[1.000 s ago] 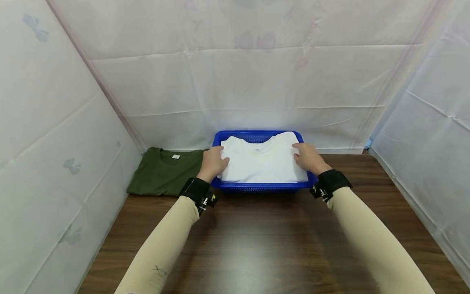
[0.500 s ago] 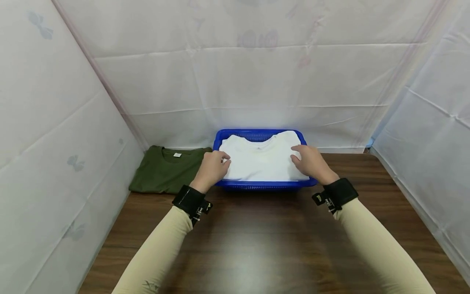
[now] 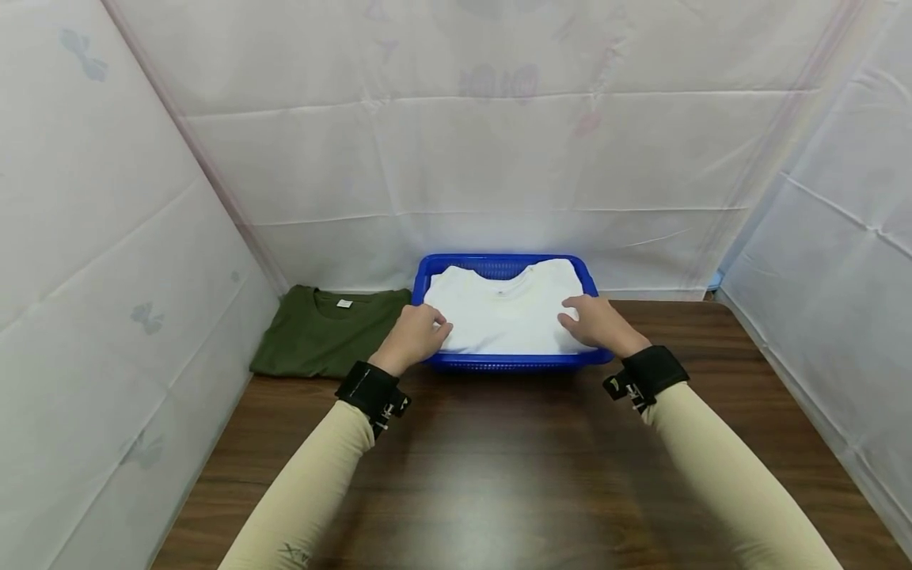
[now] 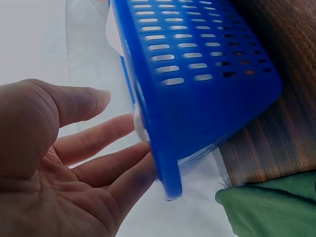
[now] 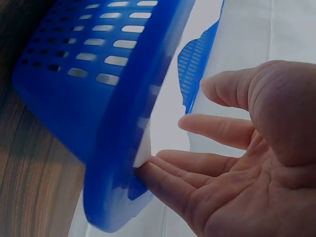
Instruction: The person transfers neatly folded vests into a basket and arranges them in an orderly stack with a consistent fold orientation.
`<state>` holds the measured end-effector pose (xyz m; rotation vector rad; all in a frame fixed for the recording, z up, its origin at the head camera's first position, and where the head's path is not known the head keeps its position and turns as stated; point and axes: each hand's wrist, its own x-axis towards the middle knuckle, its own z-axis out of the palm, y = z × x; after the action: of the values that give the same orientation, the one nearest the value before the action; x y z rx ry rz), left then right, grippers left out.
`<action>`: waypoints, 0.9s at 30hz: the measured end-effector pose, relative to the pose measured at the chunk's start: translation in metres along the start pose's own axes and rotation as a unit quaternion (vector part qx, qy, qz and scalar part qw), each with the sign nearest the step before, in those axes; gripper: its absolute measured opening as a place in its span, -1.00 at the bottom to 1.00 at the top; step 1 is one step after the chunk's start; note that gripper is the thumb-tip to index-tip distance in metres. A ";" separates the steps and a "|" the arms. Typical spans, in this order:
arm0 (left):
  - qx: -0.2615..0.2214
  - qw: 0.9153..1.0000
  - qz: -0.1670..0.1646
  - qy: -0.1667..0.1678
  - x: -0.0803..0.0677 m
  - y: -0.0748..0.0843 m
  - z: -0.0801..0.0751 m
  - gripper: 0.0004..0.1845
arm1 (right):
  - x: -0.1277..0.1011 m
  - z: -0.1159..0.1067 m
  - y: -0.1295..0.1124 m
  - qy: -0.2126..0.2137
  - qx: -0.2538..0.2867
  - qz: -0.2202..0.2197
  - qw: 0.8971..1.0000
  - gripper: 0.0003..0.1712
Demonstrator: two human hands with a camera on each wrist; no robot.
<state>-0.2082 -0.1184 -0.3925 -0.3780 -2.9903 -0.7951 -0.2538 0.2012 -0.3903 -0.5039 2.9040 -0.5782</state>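
Head view: folded white T-shirt [image 3: 507,311] lying in a blue basket [image 3: 510,363] at the far middle of a wooden table [image 3: 499,475], close against the back cloth wall [image 3: 499,158]. Left hand [image 3: 415,336] resting at the shirt's left near corner, right hand [image 3: 598,324] at its right near corner, fingers laid flat on the cloth, probably to press the fold down level within the rim. Folded green T-shirt [image 3: 324,332] flat on the table, just left of the basket, touching or nearly touching it.

Left wrist view: left hand [image 4: 59,173] open, fingers [image 4: 106,143] straight and relaxed, tips at the basket's [image 4: 197,89] rim beside a strip of white cloth [image 4: 140,129]; nothing gripped. Green cloth [image 4: 269,207] at lower right.

Right wrist view: right hand [image 5: 237,173] likewise open, fingers [image 5: 163,182] extended, lowest one touching the basket's [image 5: 89,79] rim where the white shirt edge [image 5: 143,150] shows; nothing clasped.
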 end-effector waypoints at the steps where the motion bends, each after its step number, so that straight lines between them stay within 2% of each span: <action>1: 0.001 1.000 -0.001 0.002 0.000 0.000 0.001 -0.72 | 0.000 0.001 0.001 -0.001 -0.001 -0.002 1.000 -0.48; 7: 0.005 1.000 0.016 0.019 0.001 -0.001 0.004 -0.73 | 0.001 0.003 0.004 -0.008 -0.003 -0.007 1.000 -0.50; 12: -0.030 0.997 0.042 0.050 -0.002 -0.007 0.002 -0.74 | -0.007 0.004 0.010 0.001 0.000 -0.036 0.999 -0.49; 17: -0.072 0.988 0.068 0.122 -0.003 -0.020 -0.003 -0.75 | -0.022 0.004 0.017 0.085 0.038 -0.087 0.992 -0.58; 22: -0.087 0.976 0.081 0.182 -0.004 -0.039 -0.005 -0.77 | -0.040 0.006 0.029 0.192 0.048 -0.147 0.969 -0.65; 27: -0.067 0.975 0.066 0.201 -0.009 -0.064 -0.006 -0.74 | -0.063 0.013 0.048 0.275 0.066 -0.165 0.945 -0.65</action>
<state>-0.2146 -0.1770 -0.4187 -0.3649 -2.5197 -0.9350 -0.2062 0.2609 -0.4170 -0.9549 3.2734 -1.1108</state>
